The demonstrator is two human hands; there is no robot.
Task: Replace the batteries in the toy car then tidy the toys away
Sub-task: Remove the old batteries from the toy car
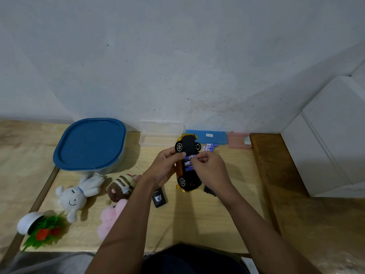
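Head view: the upturned toy car (pixel 187 144) is gripped by the left hand (pixel 166 167), at that hand's 3 o'clock. A battery (pixel 190 157) in its compartment is pinched by the right hand (pixel 211 171), at that hand's 10 o'clock. At the car's 1 o'clock spare batteries (pixel 210 147) are seen.

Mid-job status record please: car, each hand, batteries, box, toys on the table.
car: upside down, battery compartment open, batteries inside
left hand: grips the car's side
right hand: pinches the top battery in the compartment
loose batteries: on the table, just beyond the car
box: blue lid on, far left
toys out: white plush, brown plush, pink plush, left of the arms
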